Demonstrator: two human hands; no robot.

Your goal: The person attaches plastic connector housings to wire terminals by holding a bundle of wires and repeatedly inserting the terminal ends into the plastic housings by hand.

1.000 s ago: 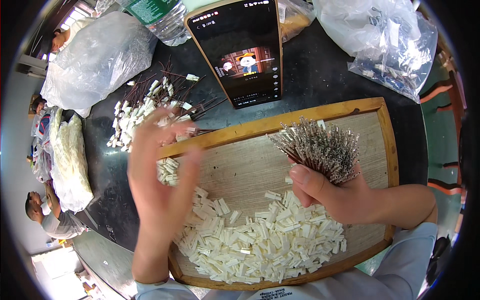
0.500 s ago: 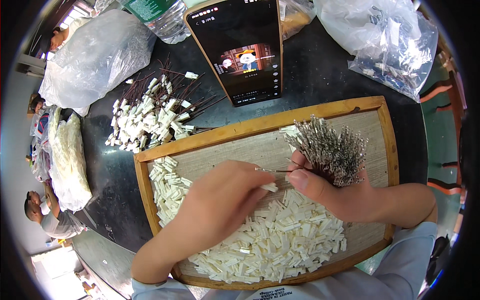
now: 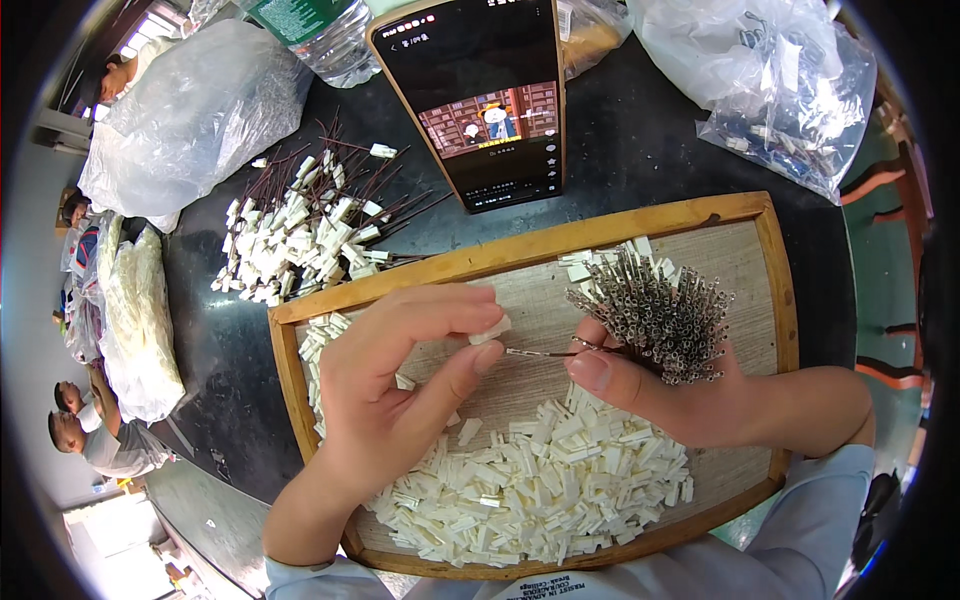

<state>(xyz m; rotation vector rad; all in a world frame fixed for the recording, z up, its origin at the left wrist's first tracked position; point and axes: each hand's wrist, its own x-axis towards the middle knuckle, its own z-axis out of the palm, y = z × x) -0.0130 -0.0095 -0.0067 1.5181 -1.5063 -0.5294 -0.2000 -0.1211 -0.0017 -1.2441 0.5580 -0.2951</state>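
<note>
My left hand [image 3: 395, 375] pinches a small white plastic connector housing [image 3: 491, 331] between thumb and fingers. My right hand [image 3: 685, 400] is closed round a thick bundle of dark wires with metal crimp terminals [image 3: 660, 310] on their ends. From its thumb and forefinger a single wire [image 3: 540, 353] sticks out sideways, its metal tip close to the white housing. Whether the tip touches the housing I cannot tell. Below both hands, many loose white housings [image 3: 560, 480] lie heaped in a wood-framed tray [image 3: 520, 247].
Beyond the tray, wires with white housings [image 3: 300, 230] are piled on the black table [image 3: 230, 400]. A phone [image 3: 480, 110] playing a video leans beside a water bottle [image 3: 320, 35]. Plastic bags [image 3: 200, 110] stand around. At far left, other people [image 3: 100, 430] sit.
My left hand has turned and drawn slightly left, bringing the white housing up at its fingertips. The wire bundle has tilted a little in my right hand, which otherwise stays in place.
</note>
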